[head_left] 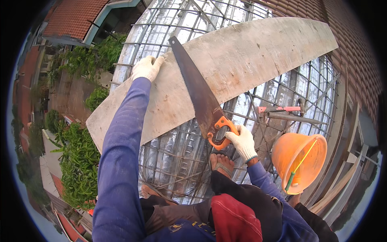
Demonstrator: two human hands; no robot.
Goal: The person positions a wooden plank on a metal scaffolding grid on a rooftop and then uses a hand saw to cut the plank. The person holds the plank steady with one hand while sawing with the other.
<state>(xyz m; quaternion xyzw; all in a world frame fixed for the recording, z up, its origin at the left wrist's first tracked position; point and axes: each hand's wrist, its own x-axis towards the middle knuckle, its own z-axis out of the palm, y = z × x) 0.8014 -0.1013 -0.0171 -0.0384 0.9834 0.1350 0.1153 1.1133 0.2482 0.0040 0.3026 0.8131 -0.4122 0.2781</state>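
A long, pale wooden board (238, 60) with a curved far edge lies slantwise across a grid of steel rebar. My left hand (147, 69), in a white knit glove, grips its far edge, thumb on top and the other fingers partly hidden. In my gloved right hand (243, 142) is the orange handle of a handsaw (197, 88). The saw's dark, rust-stained blade slants across the board toward the far left, its tip reaching past the far edge. Whether the teeth touch the wood, I cannot tell.
Rebar (173, 161) tied over shiny metal sheeting surrounds my sandalled feet. To the right are a hammer (282, 109) with a red-and-black handle, a metal pipe (296, 118) and an orange bucket (290, 153) with a yellow cord. Tiled roof (354, 52) borders the right; greenery (80, 173) lies below left.
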